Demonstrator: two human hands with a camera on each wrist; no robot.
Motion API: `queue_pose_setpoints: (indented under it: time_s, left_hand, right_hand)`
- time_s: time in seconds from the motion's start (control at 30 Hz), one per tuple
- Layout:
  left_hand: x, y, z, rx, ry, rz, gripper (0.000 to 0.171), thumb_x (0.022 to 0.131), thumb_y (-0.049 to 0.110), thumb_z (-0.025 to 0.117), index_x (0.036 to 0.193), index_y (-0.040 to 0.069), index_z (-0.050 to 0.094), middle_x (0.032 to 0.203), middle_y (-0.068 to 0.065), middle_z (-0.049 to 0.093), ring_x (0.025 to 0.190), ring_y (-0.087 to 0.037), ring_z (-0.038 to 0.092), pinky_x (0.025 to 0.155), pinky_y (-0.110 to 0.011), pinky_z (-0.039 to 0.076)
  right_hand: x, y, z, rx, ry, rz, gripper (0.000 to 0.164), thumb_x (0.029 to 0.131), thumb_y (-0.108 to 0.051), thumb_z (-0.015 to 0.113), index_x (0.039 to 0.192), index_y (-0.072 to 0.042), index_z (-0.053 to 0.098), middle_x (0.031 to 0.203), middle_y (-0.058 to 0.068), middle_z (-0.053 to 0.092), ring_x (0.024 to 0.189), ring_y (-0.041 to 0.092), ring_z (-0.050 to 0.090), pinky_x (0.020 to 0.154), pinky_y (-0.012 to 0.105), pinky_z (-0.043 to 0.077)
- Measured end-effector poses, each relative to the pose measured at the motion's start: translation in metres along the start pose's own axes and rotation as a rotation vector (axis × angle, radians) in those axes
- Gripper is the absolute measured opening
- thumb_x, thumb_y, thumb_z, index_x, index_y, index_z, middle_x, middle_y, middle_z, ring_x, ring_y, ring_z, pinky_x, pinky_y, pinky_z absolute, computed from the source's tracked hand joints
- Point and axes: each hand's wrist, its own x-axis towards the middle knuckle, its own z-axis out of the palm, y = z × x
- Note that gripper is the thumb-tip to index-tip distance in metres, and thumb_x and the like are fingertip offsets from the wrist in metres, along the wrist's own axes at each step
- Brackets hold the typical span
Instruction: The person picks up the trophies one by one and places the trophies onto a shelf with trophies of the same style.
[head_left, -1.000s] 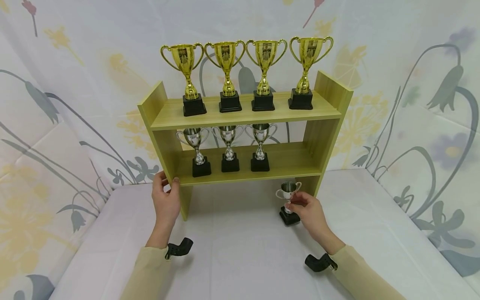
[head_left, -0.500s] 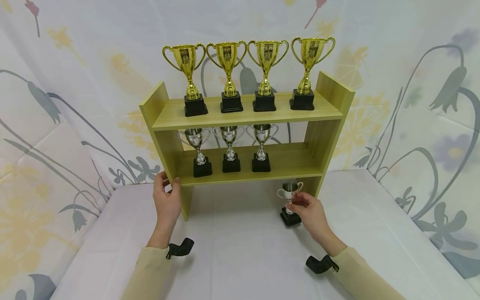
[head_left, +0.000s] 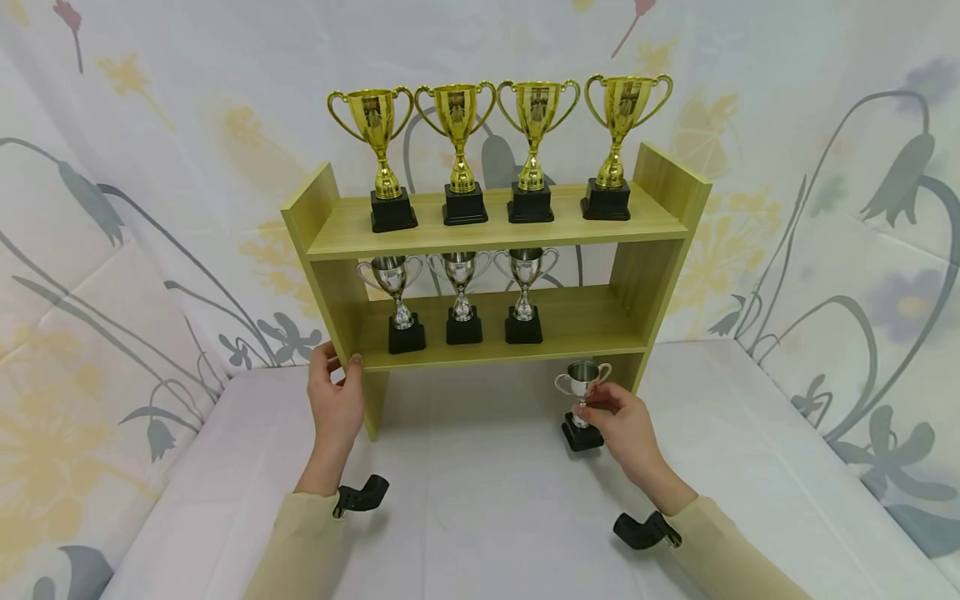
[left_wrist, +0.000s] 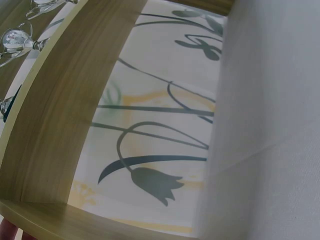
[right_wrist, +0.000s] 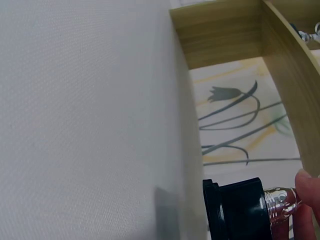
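My right hand [head_left: 622, 421] pinches the stem of a small silver trophy cup [head_left: 582, 379] in front of the shelf's lower right side. In the right wrist view the trophy's black base [right_wrist: 240, 207] faces the white table, with fingers [right_wrist: 307, 195] on the silver stem. My left hand [head_left: 335, 408] grips the left side panel of the wooden shelf [head_left: 487, 358], thumb in front and fingers behind. On the middle board stand three silver trophies, among them the rightmost trophy [head_left: 524, 292]. The board's right end holds no trophy.
Several gold trophies [head_left: 533, 137] line the top board. A white cloth [head_left: 480, 517] covers the table. Behind the shelf hangs a flower-patterned curtain [head_left: 787, 167]. Black camera mounts sit on both wrists, such as the right mount [head_left: 645, 530].
The view has shifted slightly, so everything appears a little further right. Both hands keep their holds on the shelf and the silver trophy.
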Motion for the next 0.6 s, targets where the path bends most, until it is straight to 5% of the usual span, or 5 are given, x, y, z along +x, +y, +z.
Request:
queue_pose_setpoints:
  time_s: [0.6]
  left_hand:
    - [-0.0003, 0.0012, 0.0006, -0.002, -0.005, -0.005, 0.031, 0.101, 0.011, 0.052, 0.129, -0.001, 0.051, 0.121, -0.016, 0.052, 0.105, -0.015, 0.048, 0.085, -0.031, 0.043]
  right_hand:
    - [-0.0025, -0.0050, -0.0044, -0.033, 0.021, -0.050, 0.027, 0.087, -0.007, 0.076, 0.109, 0.002, 0.062, 0.106, 0.016, 0.066, 0.095, 0.011, 0.062, 0.078, 0.021, 0.053]
